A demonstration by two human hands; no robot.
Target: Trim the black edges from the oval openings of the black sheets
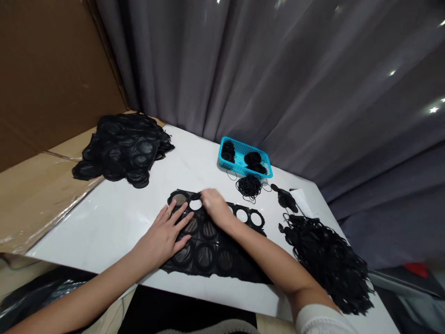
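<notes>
A black sheer fabric sheet [208, 246] with rows of round rings lies on the white table in front of me. Several circles along its far edge are open holes with white showing through; others still carry thin dark mesh. My left hand [165, 232] rests flat on the sheet's left part, fingers spread. At the far edge, my right hand [213, 204] is closed, slightly blurred, pinching a bit of black fabric beside an open hole. How much fabric it grips is hidden by the fingers.
Farther back stands a blue plastic basket [239, 170] holding bundles of black cord, with a loose black cord bundle [249, 186] before it. Ringed black sheets [121, 148] are stacked at back left. A heap of black scraps [327, 260] lies right, near a white paper [304, 202].
</notes>
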